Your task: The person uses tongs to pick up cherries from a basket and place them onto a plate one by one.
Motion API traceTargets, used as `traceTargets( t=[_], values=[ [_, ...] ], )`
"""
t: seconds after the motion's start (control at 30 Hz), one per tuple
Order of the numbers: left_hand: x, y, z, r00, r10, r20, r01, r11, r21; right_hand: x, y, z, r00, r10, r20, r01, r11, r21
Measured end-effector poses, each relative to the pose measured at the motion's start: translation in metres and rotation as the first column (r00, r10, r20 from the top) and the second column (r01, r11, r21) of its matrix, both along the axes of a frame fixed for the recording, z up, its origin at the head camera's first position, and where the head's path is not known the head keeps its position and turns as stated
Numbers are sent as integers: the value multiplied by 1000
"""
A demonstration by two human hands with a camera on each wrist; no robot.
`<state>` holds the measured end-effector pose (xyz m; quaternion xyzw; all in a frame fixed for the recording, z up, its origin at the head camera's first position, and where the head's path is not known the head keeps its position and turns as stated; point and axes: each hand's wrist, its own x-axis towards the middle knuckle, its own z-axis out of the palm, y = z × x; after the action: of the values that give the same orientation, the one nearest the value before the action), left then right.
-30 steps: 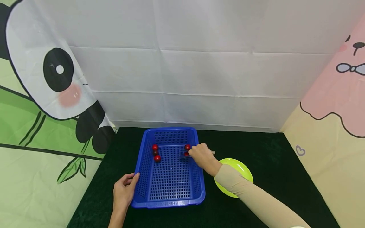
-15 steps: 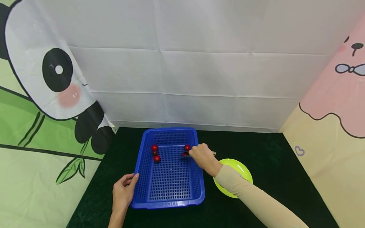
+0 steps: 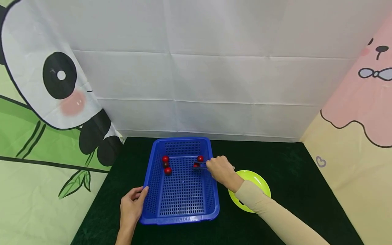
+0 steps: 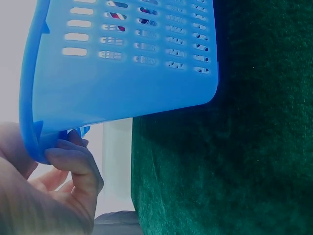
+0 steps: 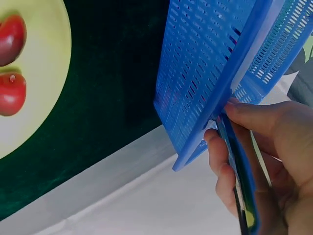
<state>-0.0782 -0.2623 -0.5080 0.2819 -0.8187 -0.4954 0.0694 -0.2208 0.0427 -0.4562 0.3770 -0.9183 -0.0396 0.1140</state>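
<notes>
My left hand (image 3: pixel 131 207) grips the near left rim of a blue plastic basket (image 3: pixel 183 194), thumb on top and fingers curled beneath, as the left wrist view also shows. Over the basket's right side my right hand (image 3: pixel 223 172) holds metal tongs (image 5: pixel 244 181). Their tips reach inside, one to each side of a small red tomato (image 3: pixel 196 165); whether they touch it I cannot tell. Just behind it lies another tomato (image 3: pixel 200 158). Along the basket's left side are a red tomato (image 3: pixel 165 159), a darker one (image 3: pixel 166 164) and a bigger-looking one (image 3: pixel 167 170).
Right of the basket, partly under my right forearm, stands a yellow-green plate (image 3: pixel 255 177). Two red tomatoes (image 5: pixel 11 93) show on it in the right wrist view. Dark green cloth (image 3: pixel 288 170) covers the table, with a white curtain (image 3: pixel 214 78) behind.
The tongs' arms have spread apart around the tomato, and my right hand has shifted slightly right. That tomato sits a little further left. My left hand stays on the rim.
</notes>
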Motion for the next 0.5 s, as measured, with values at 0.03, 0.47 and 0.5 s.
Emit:
traceTargets(
  t=[0.03, 0.47, 0.5],
  values=[
    [0, 0, 0, 1000, 1, 2, -1, 1000, 0, 0, 1, -1, 1000, 3, 5, -3, 1000, -15],
    [0, 0, -2, 1000, 6, -8, -6, 1000, -4, 2, 13, -5, 999, 12, 30, -7, 989, -146],
    [0, 0, -2, 1000, 6, -8, -6, 1000, -5, 2, 15, -5, 1000, 9, 29, -5, 988, -153]
  ],
)
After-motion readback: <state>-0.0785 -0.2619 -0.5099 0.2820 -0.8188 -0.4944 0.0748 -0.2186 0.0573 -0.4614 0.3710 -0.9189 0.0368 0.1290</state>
